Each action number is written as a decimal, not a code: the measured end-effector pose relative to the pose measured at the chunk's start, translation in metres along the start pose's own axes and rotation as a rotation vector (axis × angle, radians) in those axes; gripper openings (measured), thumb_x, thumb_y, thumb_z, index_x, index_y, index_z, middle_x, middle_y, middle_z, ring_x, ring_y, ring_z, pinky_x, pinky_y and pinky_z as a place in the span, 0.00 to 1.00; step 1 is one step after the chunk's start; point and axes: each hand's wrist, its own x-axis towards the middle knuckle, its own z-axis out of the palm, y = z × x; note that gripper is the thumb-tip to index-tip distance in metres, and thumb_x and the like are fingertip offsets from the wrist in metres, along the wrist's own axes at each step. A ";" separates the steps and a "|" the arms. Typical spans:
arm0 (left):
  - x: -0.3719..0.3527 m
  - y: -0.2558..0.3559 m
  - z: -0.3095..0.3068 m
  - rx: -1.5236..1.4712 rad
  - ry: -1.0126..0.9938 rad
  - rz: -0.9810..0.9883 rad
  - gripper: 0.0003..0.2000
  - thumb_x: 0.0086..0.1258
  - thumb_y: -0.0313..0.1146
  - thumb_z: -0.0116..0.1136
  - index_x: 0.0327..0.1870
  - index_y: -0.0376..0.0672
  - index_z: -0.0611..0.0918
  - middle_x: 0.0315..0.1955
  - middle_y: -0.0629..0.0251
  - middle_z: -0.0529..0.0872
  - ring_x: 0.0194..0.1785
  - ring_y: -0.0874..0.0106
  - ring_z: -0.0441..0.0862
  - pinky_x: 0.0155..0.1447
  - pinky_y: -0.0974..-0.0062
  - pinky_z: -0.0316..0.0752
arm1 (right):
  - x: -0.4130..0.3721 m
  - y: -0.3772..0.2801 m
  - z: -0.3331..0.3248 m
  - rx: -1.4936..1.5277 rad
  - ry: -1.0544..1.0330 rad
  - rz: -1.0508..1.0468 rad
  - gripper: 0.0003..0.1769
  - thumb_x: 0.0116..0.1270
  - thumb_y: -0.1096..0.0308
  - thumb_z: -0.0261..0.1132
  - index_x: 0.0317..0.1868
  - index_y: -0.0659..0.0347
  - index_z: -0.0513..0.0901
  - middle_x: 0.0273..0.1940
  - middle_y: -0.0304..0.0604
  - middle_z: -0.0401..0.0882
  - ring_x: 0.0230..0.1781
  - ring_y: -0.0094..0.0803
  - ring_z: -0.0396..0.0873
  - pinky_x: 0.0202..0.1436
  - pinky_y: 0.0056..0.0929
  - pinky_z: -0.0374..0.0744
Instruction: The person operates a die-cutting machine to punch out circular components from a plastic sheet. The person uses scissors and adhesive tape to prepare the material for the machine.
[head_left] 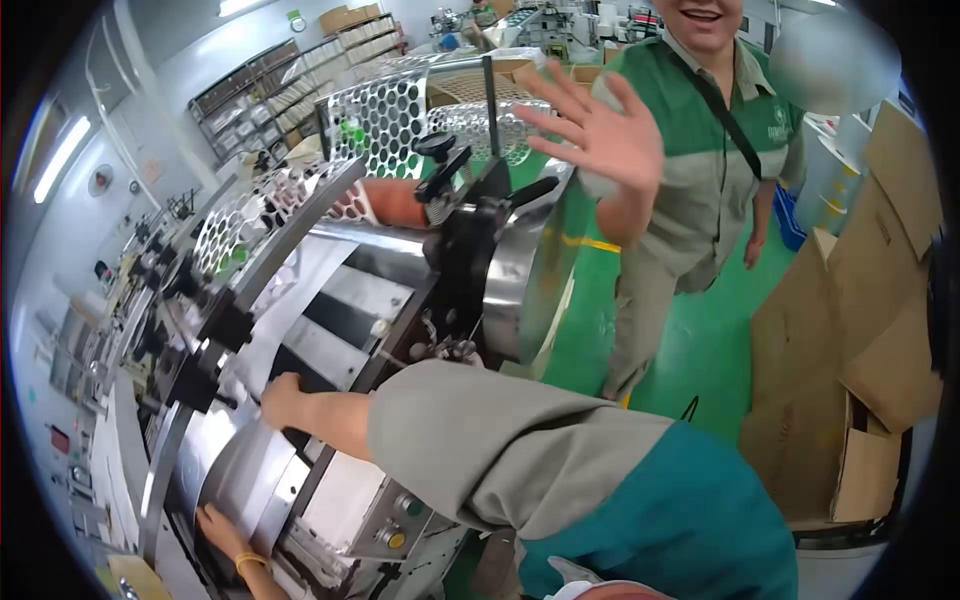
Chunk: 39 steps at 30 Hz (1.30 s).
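My right hand (284, 401) reaches across a roll-fed machine, at the edge of a shiny silver web (240, 465). Its fingers look curled, and what they grip, if anything, is hidden. Lower down, my left hand (222, 532), with a yellow band at the wrist, rests its extended fingers against the curved lower part of the web. Black clamps (205, 365) on a metal bar stand just left of my right hand. Beyond it are flat metal plates (325, 352) and a red-orange roller (393, 203).
White webbing with round holes (378, 125) runs over the upper rollers. A co-worker in a green and grey shirt (690, 150) stands across the machine, one open hand (595, 130) raised. Cardboard sheets (840, 360) lean at the right. A control box (398, 525) with buttons sits near my left hand.
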 end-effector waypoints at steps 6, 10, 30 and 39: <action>-0.003 0.010 0.003 0.246 0.010 0.089 0.19 0.68 0.37 0.44 0.40 0.21 0.74 0.40 0.33 0.76 0.45 0.42 0.72 0.51 0.59 0.65 | -0.072 0.024 -0.035 -0.104 -0.158 -0.394 0.15 0.55 0.64 0.60 0.42 0.60 0.83 0.45 0.46 0.80 0.45 0.40 0.80 0.42 0.40 0.75; 0.003 -0.002 0.010 0.191 0.028 0.113 0.20 0.67 0.38 0.46 0.41 0.22 0.75 0.41 0.33 0.77 0.47 0.43 0.74 0.52 0.58 0.66 | -0.123 0.045 -0.046 -0.159 -0.064 -0.557 0.12 0.63 0.63 0.53 0.38 0.51 0.84 0.39 0.41 0.82 0.41 0.38 0.80 0.42 0.42 0.70; -0.006 0.023 0.009 0.211 0.010 0.044 0.26 0.66 0.44 0.48 0.46 0.22 0.76 0.45 0.32 0.76 0.53 0.44 0.73 0.57 0.60 0.66 | -0.133 0.051 -0.038 -0.045 0.103 -0.424 0.21 0.69 0.56 0.44 0.30 0.56 0.81 0.30 0.44 0.81 0.36 0.41 0.79 0.43 0.42 0.69; -0.017 0.048 -0.002 0.188 -0.028 -0.021 0.25 0.64 0.46 0.48 0.43 0.24 0.77 0.45 0.33 0.77 0.53 0.43 0.73 0.55 0.58 0.66 | -0.131 0.051 -0.038 -0.037 0.104 -0.419 0.21 0.69 0.56 0.45 0.32 0.56 0.82 0.30 0.44 0.82 0.36 0.42 0.80 0.45 0.42 0.71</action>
